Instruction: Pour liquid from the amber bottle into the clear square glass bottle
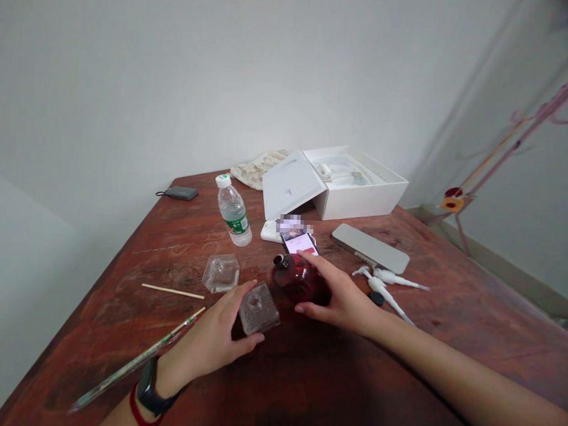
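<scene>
dark bottle (296, 280) partly hidden by right hand (344, 297). phone (302, 243): near end covered, screen pixelated. label (237, 225) print too small to read. right-side pole (555, 105) blurred, cut off by edge.

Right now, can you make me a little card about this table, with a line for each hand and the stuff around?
Left hand: around a clear square bottle
Right hand: around a dark red bottle, mouth uncapped
Near left hand: another clear bottle, a thin stick, a wrapped stick
Near right hand: two white pumps, a small black round thing
Farther back: capped water bottle, lit phone, open white box
</scene>
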`<move>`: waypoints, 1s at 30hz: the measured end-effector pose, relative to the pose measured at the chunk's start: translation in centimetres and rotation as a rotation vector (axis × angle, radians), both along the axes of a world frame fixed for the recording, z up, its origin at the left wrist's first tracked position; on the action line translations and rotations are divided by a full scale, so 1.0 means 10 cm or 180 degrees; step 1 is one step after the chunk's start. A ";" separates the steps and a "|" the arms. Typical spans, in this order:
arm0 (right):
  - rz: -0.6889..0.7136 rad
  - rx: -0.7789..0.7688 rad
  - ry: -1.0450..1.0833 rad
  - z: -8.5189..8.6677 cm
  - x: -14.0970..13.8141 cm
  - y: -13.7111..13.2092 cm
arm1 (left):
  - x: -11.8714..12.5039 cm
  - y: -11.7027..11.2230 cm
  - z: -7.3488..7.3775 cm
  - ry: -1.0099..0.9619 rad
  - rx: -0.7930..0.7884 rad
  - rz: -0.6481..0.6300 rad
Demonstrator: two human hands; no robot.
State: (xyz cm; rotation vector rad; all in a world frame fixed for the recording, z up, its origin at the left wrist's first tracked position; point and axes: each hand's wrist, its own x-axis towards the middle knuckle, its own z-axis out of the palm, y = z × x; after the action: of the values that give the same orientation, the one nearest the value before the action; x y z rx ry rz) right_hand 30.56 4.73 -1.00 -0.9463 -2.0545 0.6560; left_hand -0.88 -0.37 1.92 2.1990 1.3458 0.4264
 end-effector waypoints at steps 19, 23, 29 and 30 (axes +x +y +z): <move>0.0002 -0.0030 0.0020 0.01 -0.01 -0.01 | -0.02 -0.02 0.00 -0.0078 0.0106 -0.0051; 0.0019 -0.0043 0.0020 0.01 0.00 -0.01 | -0.02 -0.02 0.00 -0.0038 0.0094 -0.0067; 0.0054 -0.0055 0.0036 0.01 0.00 -0.01 | -0.01 -0.03 -0.02 -0.0105 0.0116 -0.0057; 0.0059 -0.0051 0.0041 0.01 0.00 -0.01 | -0.02 -0.03 -0.02 -0.0114 0.0114 -0.0059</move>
State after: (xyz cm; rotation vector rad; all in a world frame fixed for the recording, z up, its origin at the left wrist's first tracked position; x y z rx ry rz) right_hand 30.52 4.64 -0.89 -0.9307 -2.0517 0.6875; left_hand -1.04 -0.63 1.75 2.2206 1.3077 0.4843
